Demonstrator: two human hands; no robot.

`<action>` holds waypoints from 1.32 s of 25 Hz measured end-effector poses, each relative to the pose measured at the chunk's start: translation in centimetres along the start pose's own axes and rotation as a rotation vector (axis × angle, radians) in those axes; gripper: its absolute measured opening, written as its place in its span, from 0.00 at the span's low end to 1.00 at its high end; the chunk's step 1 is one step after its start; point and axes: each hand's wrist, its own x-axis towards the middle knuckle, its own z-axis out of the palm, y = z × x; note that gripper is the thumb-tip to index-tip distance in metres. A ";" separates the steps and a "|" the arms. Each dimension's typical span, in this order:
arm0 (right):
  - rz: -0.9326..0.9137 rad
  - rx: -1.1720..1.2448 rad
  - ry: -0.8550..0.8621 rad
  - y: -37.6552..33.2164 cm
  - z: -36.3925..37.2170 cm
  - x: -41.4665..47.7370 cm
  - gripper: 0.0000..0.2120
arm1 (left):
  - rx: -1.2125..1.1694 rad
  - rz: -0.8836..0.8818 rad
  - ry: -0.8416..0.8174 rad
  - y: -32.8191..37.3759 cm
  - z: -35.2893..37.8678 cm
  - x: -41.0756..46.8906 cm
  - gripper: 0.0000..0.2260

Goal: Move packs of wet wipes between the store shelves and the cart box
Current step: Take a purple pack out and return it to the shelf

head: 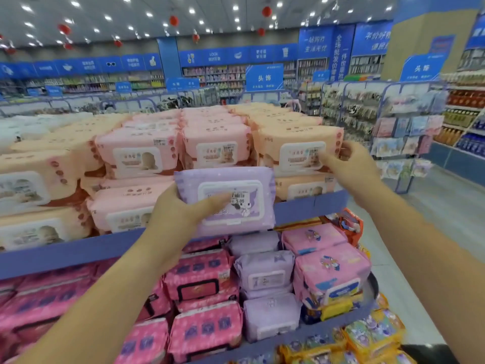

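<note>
Left hand grips a lilac soft-plastic pack of wet wipes, rectangular and pillow-shaped, with a white rigid flip lid and a price sticker on its face; thumb lies across the lid, fingers wrap the left edge. The pack is held in the air in front of the blue shelf edge, above the lower tier.

Right hand reaches to the top tier, fingers closed on the right end of a peach soft-plastic wipes pack with a white rounded lid, topmost of its stack. That pack sits on the stack, not lifted clear as far as can be seen.

Top tier: rows of peach and pale pink wipes packs, glossy crinkled film, stacked flat.

Lower tier: hot-pink wipes packs with dark lids, lilac packs stacked in a column, light pink cartoon-print packs at the right end. Below, yellow cartoon-print packs.

Cart box not visible.
</note>
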 end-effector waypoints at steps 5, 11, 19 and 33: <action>-0.105 0.059 0.103 -0.8 1.1 -7.1 0.19 | -0.051 -0.046 -0.021 -3.1 1.2 -1.7 0.22; 0.144 0.452 -0.379 2.0 4.4 -14.5 0.21 | -0.140 -0.127 -0.025 -8.5 2.6 -3.3 0.29; 0.116 -0.162 -0.579 8.2 5.6 -16.2 0.25 | 0.212 -0.260 -0.255 -19.5 2.3 -3.2 0.28; -0.318 -0.962 -0.456 13.9 7.8 -16.6 0.29 | 0.290 -0.322 -0.030 -23.2 5.1 -5.7 0.28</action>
